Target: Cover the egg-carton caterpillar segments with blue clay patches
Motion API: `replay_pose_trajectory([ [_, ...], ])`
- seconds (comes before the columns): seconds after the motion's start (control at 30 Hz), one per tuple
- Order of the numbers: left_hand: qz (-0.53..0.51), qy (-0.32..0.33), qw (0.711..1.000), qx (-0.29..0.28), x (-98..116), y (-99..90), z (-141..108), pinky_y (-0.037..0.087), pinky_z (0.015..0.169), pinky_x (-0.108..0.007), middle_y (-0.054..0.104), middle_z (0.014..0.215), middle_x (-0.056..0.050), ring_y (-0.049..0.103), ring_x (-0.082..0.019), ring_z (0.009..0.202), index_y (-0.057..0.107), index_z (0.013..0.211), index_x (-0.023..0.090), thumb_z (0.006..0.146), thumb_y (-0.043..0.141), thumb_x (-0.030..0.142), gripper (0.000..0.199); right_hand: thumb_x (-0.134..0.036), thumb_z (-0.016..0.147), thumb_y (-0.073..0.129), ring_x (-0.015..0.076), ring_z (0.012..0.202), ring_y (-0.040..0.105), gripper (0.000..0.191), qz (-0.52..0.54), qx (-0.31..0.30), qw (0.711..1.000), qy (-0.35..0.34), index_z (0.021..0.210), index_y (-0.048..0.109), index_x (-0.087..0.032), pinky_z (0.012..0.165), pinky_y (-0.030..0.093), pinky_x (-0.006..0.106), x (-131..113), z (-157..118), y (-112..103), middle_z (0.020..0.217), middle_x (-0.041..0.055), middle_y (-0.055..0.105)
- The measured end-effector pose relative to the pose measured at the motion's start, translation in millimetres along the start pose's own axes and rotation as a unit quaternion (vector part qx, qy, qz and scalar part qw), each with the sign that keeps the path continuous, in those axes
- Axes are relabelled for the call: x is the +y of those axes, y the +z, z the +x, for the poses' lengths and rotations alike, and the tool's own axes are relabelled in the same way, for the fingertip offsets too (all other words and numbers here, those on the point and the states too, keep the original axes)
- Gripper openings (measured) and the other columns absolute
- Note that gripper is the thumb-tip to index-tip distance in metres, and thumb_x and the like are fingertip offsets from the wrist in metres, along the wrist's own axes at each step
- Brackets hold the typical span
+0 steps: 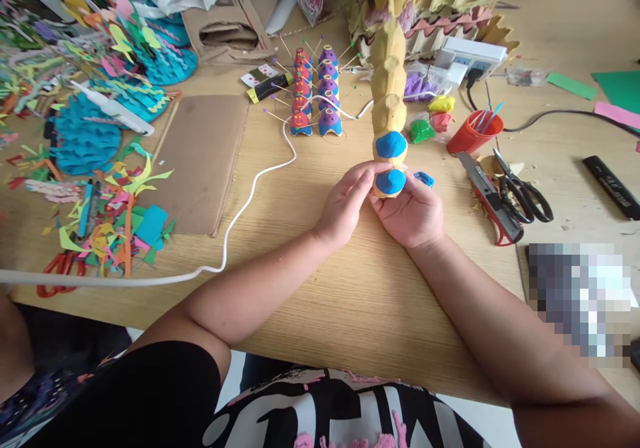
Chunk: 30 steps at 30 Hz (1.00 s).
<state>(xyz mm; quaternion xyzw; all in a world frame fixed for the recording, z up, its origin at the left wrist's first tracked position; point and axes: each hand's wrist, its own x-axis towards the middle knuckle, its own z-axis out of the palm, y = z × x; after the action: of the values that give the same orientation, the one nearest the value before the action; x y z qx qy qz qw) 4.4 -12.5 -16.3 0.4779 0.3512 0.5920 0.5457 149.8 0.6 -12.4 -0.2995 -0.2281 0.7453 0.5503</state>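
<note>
A yellow strip of egg carton stretches away from me over the table, its two nearest bumps covered with blue clay. Around the near end of the strip, my left hand grips the left side with thumb and fingers. My right hand holds the same end from the right and below, palm turned up. Some fingertips are hidden behind the strip. Just beyond my right hand lies a small blue clay packet. Two finished-looking carton strips, one red and blue, one purple and blue, stand farther back with pins stuck in them.
Scissors, a utility knife and a red cup lie to the right. A white cable crosses the table on the left, near a cardboard sheet and paper scraps. Egg trays are stacked behind.
</note>
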Motion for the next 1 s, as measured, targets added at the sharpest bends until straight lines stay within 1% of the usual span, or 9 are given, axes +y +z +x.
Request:
replay_pose_trajectory([
  [0.13,0.010,0.000,1.000,-0.003,0,-0.8,-1,0.054,0.130,-0.049,0.080,0.141,-0.007,0.069,-0.029,0.146,0.085,0.121,0.027,0.108,0.066,0.065,0.044,-0.033,0.099,0.074,0.0199,0.099,0.079,0.010,0.005,0.015,1.000,-0.011,0.090,0.071,-0.032,0.091,0.071,0.036,0,1,0,0.096,-0.0031,0.084],
  [0.23,0.013,0.007,1.000,-0.009,1,-1.2,-1,0.053,0.131,-0.049,0.080,0.144,-0.007,0.069,-0.029,0.147,0.086,0.123,0.027,0.109,0.064,0.063,0.045,-0.032,0.098,0.074,0.0203,0.097,0.079,0.010,0.014,0.019,1.000,-0.011,0.089,0.070,-0.032,0.088,0.071,0.036,0,1,0,0.095,-0.0031,0.084],
  [0.4,0.073,0.027,0.997,-0.022,6,-1.7,-2,0.052,0.132,-0.047,0.078,0.151,-0.007,0.067,-0.029,0.149,0.086,0.123,0.026,0.109,0.059,0.070,0.053,-0.033,0.099,0.075,0.0191,0.095,0.079,0.011,0.008,0.013,1.000,-0.013,0.089,0.069,-0.032,0.088,0.070,0.035,0,2,-1,0.093,-0.0040,0.083],
  [0.5,0.082,0.045,0.995,-0.018,7,-1.9,-1,0.052,0.132,-0.047,0.080,0.148,-0.009,0.068,-0.029,0.148,0.087,0.120,0.026,0.108,0.061,0.071,0.054,-0.035,0.100,0.072,0.0189,0.095,0.079,0.013,-0.003,0.025,1.000,-0.010,0.088,0.069,-0.032,0.087,0.070,0.033,1,2,0,0.094,-0.0030,0.084],
  [0.6,0.071,0.066,0.995,-0.016,6,-2.2,0,0.049,0.134,-0.046,0.081,0.145,-0.010,0.069,-0.029,0.148,0.088,0.118,0.026,0.105,0.066,0.072,0.053,-0.034,0.100,0.072,0.0176,0.092,0.078,0.012,0.004,0.013,1.000,-0.010,0.089,0.070,-0.032,0.086,0.070,0.032,1,2,0,0.094,-0.0040,0.084],
  [0.7,0.054,0.048,0.997,-0.007,5,-2.3,0,0.050,0.133,-0.047,0.081,0.146,-0.011,0.069,-0.031,0.148,0.086,0.125,0.026,0.104,0.067,0.072,0.055,-0.034,0.100,0.074,0.0179,0.094,0.080,0.009,-0.001,-0.002,1.000,-0.013,0.091,0.071,-0.033,0.090,0.071,0.034,0,1,0,0.093,-0.0049,0.084],
  [0.77,0.041,0.028,0.999,0.004,6,-2.0,-1,0.051,0.132,-0.048,0.080,0.148,-0.010,0.068,-0.031,0.150,0.084,0.134,0.026,0.105,0.067,0.071,0.055,-0.035,0.100,0.074,0.0192,0.098,0.080,0.007,-0.010,0.000,1.000,-0.013,0.094,0.071,-0.033,0.093,0.071,0.036,0,1,1,0.095,-0.0042,0.085],
  [0.83,0.037,0.021,0.999,0.004,8,-1.4,-2,0.051,0.132,-0.048,0.079,0.148,-0.009,0.067,-0.032,0.151,0.082,0.137,0.027,0.105,0.067,0.070,0.056,-0.036,0.099,0.074,0.0199,0.102,0.081,0.006,-0.015,0.009,1.000,-0.015,0.095,0.071,-0.033,0.095,0.071,0.037,0,1,1,0.097,-0.0037,0.085],
  [1.0,0.067,0.054,0.996,-0.027,14,0.5,-2,0.052,0.131,-0.045,0.082,0.143,-0.010,0.070,-0.030,0.147,0.086,0.125,0.024,0.107,0.063,0.071,0.055,-0.035,0.099,0.073,0.0187,0.100,0.080,0.006,-0.008,0.030,0.999,-0.016,0.094,0.070,-0.032,0.094,0.071,0.034,1,2,3,0.098,-0.0041,0.085],
])
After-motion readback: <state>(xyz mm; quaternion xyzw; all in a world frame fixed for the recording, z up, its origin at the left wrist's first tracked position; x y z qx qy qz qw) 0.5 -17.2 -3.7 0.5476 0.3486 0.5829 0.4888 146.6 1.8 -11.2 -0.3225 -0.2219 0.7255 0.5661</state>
